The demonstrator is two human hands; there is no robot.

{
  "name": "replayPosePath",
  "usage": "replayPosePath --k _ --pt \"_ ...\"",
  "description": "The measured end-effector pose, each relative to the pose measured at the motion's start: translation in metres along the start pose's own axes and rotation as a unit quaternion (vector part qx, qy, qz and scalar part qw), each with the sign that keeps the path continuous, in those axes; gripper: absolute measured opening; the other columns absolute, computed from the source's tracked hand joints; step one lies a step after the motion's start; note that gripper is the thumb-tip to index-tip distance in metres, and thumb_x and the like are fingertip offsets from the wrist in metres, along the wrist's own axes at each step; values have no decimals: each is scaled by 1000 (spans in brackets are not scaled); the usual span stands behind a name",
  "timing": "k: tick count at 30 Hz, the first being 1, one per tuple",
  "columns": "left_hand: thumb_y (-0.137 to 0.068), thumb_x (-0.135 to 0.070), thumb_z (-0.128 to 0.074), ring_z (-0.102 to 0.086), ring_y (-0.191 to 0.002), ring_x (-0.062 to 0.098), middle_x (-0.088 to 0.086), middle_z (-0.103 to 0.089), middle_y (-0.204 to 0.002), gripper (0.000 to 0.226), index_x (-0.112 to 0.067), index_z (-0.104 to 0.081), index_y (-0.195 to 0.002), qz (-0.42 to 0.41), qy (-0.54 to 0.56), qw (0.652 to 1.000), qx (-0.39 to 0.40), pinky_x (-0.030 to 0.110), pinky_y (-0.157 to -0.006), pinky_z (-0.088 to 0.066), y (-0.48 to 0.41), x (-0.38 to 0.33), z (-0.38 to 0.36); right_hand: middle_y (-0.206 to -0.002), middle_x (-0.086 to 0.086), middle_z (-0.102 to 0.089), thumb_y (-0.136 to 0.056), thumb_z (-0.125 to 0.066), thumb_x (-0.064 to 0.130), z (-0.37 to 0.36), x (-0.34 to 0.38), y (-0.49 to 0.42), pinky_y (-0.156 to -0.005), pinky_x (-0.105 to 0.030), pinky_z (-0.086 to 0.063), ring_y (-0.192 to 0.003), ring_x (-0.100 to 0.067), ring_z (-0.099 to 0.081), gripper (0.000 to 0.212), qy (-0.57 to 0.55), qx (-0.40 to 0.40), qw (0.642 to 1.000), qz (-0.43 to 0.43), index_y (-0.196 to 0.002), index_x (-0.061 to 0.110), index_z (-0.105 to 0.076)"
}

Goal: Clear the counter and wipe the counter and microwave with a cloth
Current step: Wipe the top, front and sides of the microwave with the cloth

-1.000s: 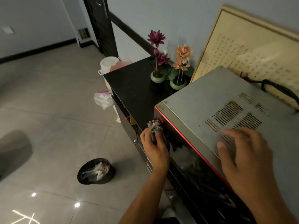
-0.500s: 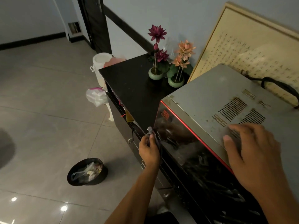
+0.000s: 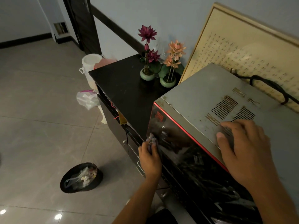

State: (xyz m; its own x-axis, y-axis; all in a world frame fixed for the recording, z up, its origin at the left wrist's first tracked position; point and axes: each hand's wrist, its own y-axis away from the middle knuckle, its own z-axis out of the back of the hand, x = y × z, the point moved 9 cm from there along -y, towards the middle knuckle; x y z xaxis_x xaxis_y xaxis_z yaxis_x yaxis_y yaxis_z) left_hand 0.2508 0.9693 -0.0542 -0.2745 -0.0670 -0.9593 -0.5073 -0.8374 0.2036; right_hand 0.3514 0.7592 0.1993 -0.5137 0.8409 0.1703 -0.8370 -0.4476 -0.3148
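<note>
My left fingers (image 3: 155, 151) squeeze the cloth (image 3: 152, 141) on the microwave (image 3: 202, 97); my right fingers (image 3: 239, 126) lie flat. Hard rubbing could slide it.

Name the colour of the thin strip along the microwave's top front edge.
Red. The strip on the microwave shows best in the head view.

A bunched purplish cloth (image 3: 152, 141) touches the glossy door of the grey-topped microwave (image 3: 202, 97) on the black counter (image 3: 123, 88).
</note>
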Motion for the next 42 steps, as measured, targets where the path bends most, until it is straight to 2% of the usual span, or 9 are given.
replayPosePath --k 3,6,10,15,19,27,30,36,42 --pt "-84 -77 -46 -66 -89 20 0 -64 -95 41 -38 -56 -88 75 -4 996 38 42 -76 -58 3 37 -9 -122 -9 -54 -93 -49 39 -1 -1 0 -87 -51 -42 -108 -32 -48 41 -4 -2 1000 0 -120 12 -62" --pt "-99 -42 -55 -69 -88 19 0 -68 -91 20 -23 -62 -94 96 55 994 23 31 -69 -55 2 16 -6 -121 -9 -54 -93 -48 40 -1 -1 0 -86 -51 -42 -108 -33 -49 42 -6 -5 1000 1 -120 12 -63" --pt "-93 -48 -57 -62 -93 11 1 -61 -101 11 -38 -62 -92 -64 80 995 -5 31 -80 -57 0 -69 16 -119 -10 -54 -92 -50 38 0 1 0 -85 -50 -42 -106 -33 -48 40 -4 -8 1000 7 -119 11 -63" --pt "-93 -27 -63 -47 -89 -3 3 -50 -95 21 -11 -70 -104 -270 74 959 -35 9 -74 -43 21 -140 25 -118 -10 -52 -92 -51 37 1 2 -1 -85 -50 -42 -106 -31 -45 40 -1 -5 1000 9 -119 11 -62" --pt "-96 -27 -62 -48 -86 -8 0 -48 -98 20 -10 -67 -107 -142 26 989 -20 5 -73 -40 4 -64 11 -120 -10 -53 -92 -49 38 1 2 0 -86 -51 -42 -107 -33 -47 40 0 -3 1000 1 -120 11 -62" --pt "-101 -39 -55 -68 -78 16 1 -67 -83 19 -25 -57 -88 91 45 994 44 35 -67 -53 6 26 -9 -119 -10 -53 -93 -49 38 1 1 0 -85 -48 -41 -106 -31 -47 40 4 -2 1000 2 -121 11 -62" --pt "-98 -42 -57 -66 -86 17 3 -66 -93 15 -29 -59 -91 24 62 998 11 38 -73 -57 7 -14 -1 -119 -11 -53 -93 -48 38 1 2 0 -84 -47 -40 -105 -32 -47 41 4 -5 1000 3 -120 11 -63" --pt "-93 -25 -64 -48 -85 3 -2 -49 -93 11 -17 -68 -99 -249 104 963 -24 10 -71 -42 32 -142 23 -119 -13 -52 -93 -49 37 1 3 0 -85 -51 -42 -105 -35 -48 41 10 -6 1000 4 -120 9 -63" --pt "-97 -40 -59 -49 -87 -2 -4 -45 -100 17 -25 -61 -106 -181 22 983 10 7 -72 -41 18 -58 5 -119 -10 -52 -93 -49 38 1 3 0 -85 -51 -43 -105 -33 -48 41 5 -4 1000 0 -120 11 -62"
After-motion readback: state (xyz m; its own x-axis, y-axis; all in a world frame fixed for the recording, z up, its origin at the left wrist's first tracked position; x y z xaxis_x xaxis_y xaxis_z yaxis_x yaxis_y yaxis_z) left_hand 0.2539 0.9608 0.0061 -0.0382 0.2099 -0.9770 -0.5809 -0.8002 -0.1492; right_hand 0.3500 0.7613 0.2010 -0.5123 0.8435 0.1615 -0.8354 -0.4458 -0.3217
